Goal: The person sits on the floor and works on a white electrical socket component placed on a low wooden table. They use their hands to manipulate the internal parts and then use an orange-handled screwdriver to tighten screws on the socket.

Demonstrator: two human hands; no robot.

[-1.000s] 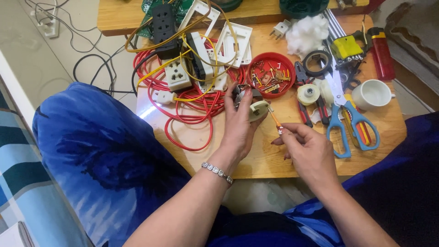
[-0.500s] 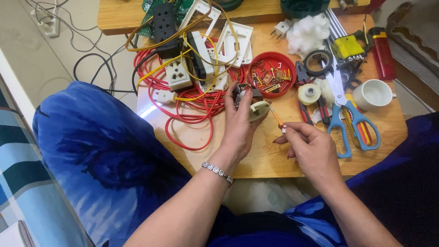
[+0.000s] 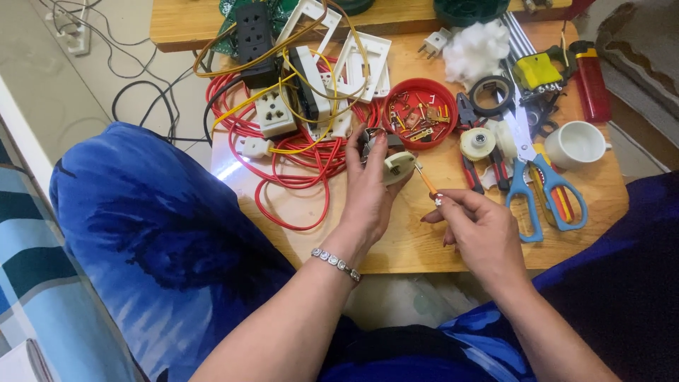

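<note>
Plug (image 3: pixel 397 167), cream, opened, gripped in left hand (image 3: pixel 368 191) fingers above tabletop (image 3: pixel 424 244) middle; right hand (image 3: pixel 481 230) fingers pinching orange screwdriver (image 3: pixel 426 182) at it; cover apparently off, reassembly outstanding.

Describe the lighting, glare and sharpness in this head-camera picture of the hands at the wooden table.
Head view: soft, even daylight with faint shadows; a bright glare patch on the table's left edge; the left hand, the plug it holds and the right hand with the small screwdriver are sharp; the wide lens bends the frame edges slightly.
</note>
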